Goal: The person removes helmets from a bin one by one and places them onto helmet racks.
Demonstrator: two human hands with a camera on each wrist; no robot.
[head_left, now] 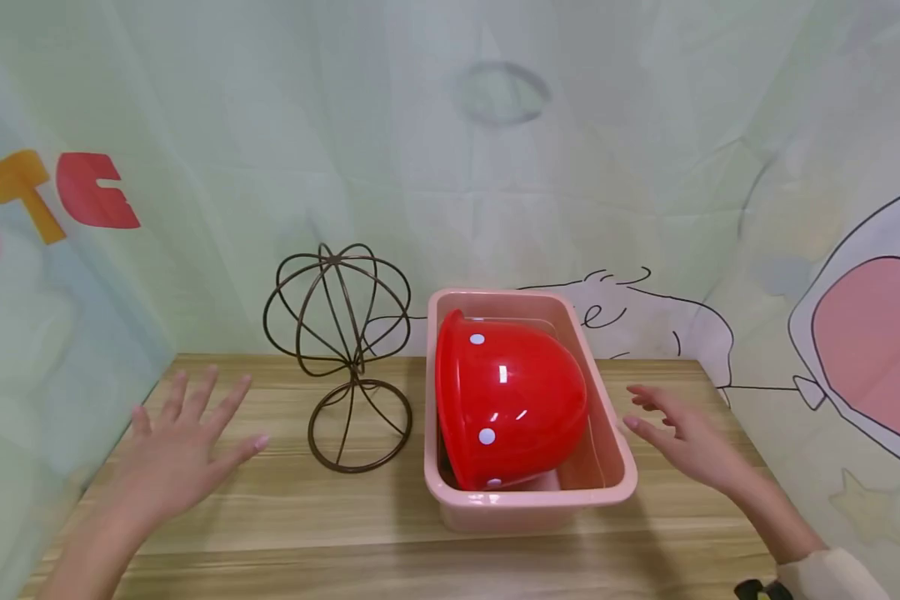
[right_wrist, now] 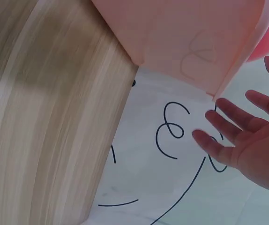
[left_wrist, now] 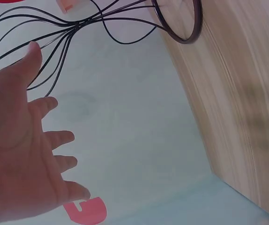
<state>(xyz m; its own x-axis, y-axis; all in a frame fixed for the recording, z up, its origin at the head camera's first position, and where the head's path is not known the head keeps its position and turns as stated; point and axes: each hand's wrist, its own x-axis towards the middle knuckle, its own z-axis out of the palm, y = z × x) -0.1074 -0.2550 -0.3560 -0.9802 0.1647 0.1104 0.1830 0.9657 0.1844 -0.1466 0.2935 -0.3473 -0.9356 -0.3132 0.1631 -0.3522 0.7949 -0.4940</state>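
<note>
A red dome-shaped helmet (head_left: 517, 392) with white dots lies on its side in a pink plastic bin (head_left: 528, 500), its brim toward the left wall. To the left of the bin stands a dark wire hat stand (head_left: 355, 375), upright on a round base. My left hand (head_left: 168, 467) is left of the stand, palm down with fingers spread, holding nothing. Just off the bin's right side is my right hand (head_left: 682, 433), fingers loosely bent and nothing in them. In the right wrist view its fingers (right_wrist: 235, 122) appear close to the bin's rim.
The wooden table (head_left: 330, 533) carries the bin and the stand. Behind it and along both sides hangs a pale printed cloth (head_left: 435, 167) with letters and cartoon drawings. A dark object (head_left: 763, 590) shows beside the right sleeve at the bottom edge.
</note>
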